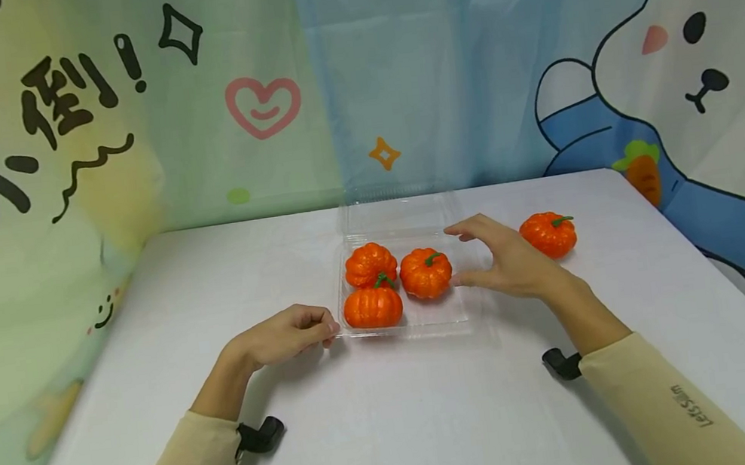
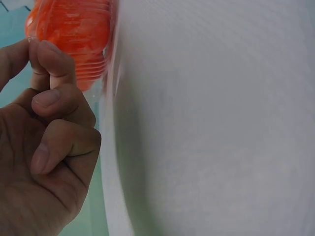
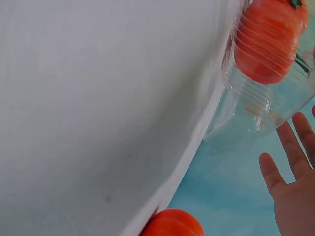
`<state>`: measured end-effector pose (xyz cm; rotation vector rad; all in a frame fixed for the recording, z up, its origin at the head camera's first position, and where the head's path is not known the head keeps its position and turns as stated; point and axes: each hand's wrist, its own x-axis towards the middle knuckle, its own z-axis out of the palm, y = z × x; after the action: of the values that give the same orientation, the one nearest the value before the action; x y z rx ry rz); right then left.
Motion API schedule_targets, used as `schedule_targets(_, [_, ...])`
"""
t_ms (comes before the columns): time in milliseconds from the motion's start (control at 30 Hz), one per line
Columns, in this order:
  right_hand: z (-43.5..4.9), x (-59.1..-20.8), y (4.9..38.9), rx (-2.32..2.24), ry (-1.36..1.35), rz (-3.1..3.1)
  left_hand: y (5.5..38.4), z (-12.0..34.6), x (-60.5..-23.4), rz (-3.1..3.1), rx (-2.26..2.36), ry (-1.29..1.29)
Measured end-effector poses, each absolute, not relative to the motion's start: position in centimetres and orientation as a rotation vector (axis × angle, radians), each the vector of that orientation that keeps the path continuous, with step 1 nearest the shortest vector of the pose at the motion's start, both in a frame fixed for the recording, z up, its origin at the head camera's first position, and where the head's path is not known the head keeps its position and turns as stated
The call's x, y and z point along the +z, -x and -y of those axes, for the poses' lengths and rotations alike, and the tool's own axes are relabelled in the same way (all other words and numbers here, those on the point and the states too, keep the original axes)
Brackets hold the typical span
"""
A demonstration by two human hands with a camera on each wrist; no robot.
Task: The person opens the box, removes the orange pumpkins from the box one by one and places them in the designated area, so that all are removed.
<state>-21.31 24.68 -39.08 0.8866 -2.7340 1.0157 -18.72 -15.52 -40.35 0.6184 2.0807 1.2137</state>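
I'm apparently filling the clear box (image 1: 440,325): my left hand (image 1: 288,335) pinches its corner, my right hand (image 1: 511,257) is spread beside three pumpkins (image 1: 373,308) inside; a fourth pumpkin (image 1: 548,236), on the worktop (image 1: 400,427), likely needs grasping.

On my feed, a clear, rectangular plastic box (image 1: 437,316) sits on the white, cloth-covered table (image 1: 420,424). Inside, at left, one orange, ribbed, round pumpkin (image 1: 372,310) lies before a second pumpkin (image 1: 369,262); right of both, a third pumpkin (image 1: 425,275). I see the right hand (image 1: 506,258) between box and fourth pumpkin (image 1: 546,236), the left hand (image 1: 293,333) at the box's near-left corner.
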Motion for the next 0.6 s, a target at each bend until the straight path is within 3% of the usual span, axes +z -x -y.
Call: schedule_targets(600, [-23.4, -39.0, 21.3, 0.844, -0.853, 2.897, 18.7, 15.6, -40.5, -2.072, 1.222, -0.614])
